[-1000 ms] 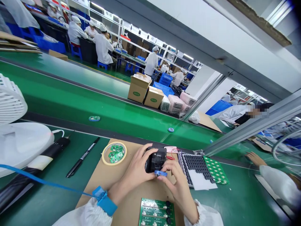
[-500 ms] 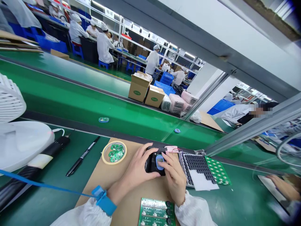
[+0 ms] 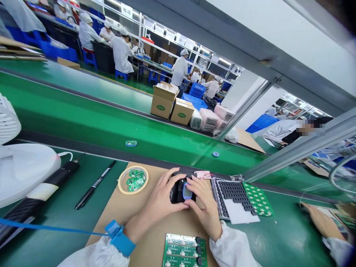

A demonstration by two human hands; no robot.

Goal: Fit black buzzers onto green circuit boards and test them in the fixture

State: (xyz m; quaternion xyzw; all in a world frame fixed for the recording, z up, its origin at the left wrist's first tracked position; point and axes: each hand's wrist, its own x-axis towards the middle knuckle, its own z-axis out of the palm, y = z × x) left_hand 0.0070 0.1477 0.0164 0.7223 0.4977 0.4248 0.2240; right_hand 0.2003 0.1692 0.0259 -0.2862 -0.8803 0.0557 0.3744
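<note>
My left hand (image 3: 161,194), with a blue strap (image 3: 121,237) at its wrist, is wrapped around the left side of a black block-like holder (image 3: 178,185). Set in the holder is a small blue-rimmed device with a grey screen (image 3: 188,191). Curled at the device's right side is my right hand (image 3: 204,198), its fingertips on the upper and right edges and its thumb below. Both hands rest over a brown cardboard sheet (image 3: 150,230). Nearer to me lies a green circuit board panel (image 3: 182,252) with black round parts along its right side.
Left of the hands are a tape roll holding small green boards (image 3: 135,181), a black marker (image 3: 94,185) and an electric screwdriver (image 3: 41,194). A tray of black round parts (image 3: 235,194) lies right. The green conveyor belt (image 3: 97,128) runs behind. A co-worker's hand (image 3: 324,220) is far right.
My right fingers have slid off the screen to the device's edge, and my right thumb has come in below. The two small pieces on the belt have moved right.
</note>
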